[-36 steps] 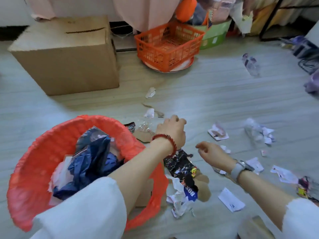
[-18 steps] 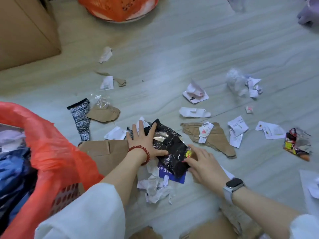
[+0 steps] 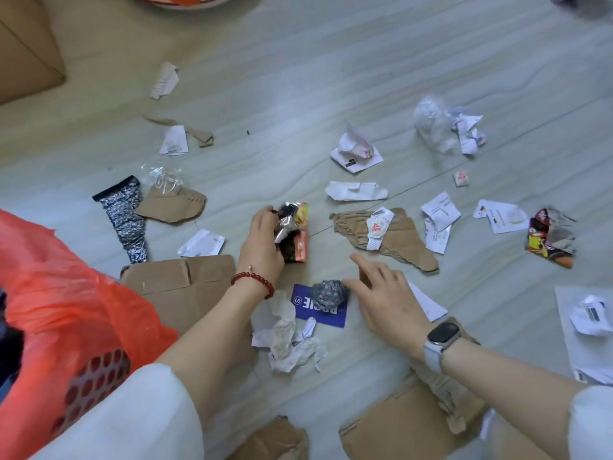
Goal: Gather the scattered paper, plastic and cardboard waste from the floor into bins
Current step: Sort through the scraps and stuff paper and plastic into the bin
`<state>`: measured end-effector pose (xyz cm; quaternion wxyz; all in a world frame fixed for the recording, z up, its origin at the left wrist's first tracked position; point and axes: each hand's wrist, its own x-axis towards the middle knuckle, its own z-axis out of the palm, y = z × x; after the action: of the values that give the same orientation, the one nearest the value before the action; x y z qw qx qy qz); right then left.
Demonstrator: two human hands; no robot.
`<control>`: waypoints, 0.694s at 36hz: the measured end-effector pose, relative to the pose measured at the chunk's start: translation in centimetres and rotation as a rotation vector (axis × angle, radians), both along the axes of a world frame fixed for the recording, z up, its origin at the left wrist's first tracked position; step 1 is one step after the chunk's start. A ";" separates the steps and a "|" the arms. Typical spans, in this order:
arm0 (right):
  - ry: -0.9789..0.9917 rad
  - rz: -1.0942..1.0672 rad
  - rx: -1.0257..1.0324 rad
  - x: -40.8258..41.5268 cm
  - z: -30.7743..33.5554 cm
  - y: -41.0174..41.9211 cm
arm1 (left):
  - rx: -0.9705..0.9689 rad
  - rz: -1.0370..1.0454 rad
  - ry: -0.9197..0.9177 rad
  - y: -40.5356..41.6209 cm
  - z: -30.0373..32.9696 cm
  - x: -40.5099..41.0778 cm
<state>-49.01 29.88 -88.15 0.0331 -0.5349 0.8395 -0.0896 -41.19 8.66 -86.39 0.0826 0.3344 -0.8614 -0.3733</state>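
Left hand point(image 3: 262, 239) grip clamped on a crumpled foil wrapper point(image 3: 293, 235), lifted off the floor point(image 3: 298, 78), likely bunched small for carrying. Right hand point(image 3: 384, 302) grip apart, fingers spread, just touching a dark crumpled ball point(image 3: 330, 292) lying on a blue card point(image 3: 320, 307), probably next pickup. Red-lined bin point(image 3: 59, 293) near left, within reach. Torn cardboard point(image 3: 394, 239) and paper scraps point(image 3: 355, 190) scattered farther right.

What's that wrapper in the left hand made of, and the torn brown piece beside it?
The wrapper in the left hand looks like metallised plastic film: silvery, glossy creases. The torn brown piece looks like matte corrugated cardboard, with ridges showing.
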 end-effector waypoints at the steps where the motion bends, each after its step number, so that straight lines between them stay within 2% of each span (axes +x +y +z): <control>1: -0.003 0.005 0.026 0.4 -0.1 -0.3 | 0.015 0.016 0.027 -0.4 0.4 0.1; 4: -0.049 0.018 0.097 1.7 -0.2 -1.5 | -0.011 0.035 0.012 -1.4 1.1 0.7; 8: -0.165 0.134 0.282 3.6 0.1 -3.2 | -0.081 0.030 -0.129 -1.5 1.7 1.6; 10: -0.260 0.123 0.400 4.3 -0.5 -3.5 | -0.113 0.026 -0.201 -1.2 2.2 1.9; 12: -0.271 0.120 0.437 4.7 -1.0 -3.3 | -0.127 0.020 -0.275 -0.8 2.6 2.3; 15: -0.157 0.172 0.428 4.5 -1.2 -2.6 | -0.153 0.013 -0.338 0.1 3.0 2.9; 18: -0.074 0.081 0.231 3.3 -1.3 -1.4 | -0.213 -0.061 -0.312 1.7 3.0 3.9; 22: -0.109 -0.053 0.106 1.8 -1.0 0.5 | -0.278 -0.194 -0.284 4.4 2.1 5.5; 25: -0.152 -0.108 0.075 1.4 -1.0 1.2 | -0.285 -0.299 -0.357 6.4 1.3 6.3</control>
<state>-47.57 31.12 -89.20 0.1118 -0.4791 0.8648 -0.1004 -34.88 15.09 -85.14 -0.0805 0.2490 -0.9459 -0.1917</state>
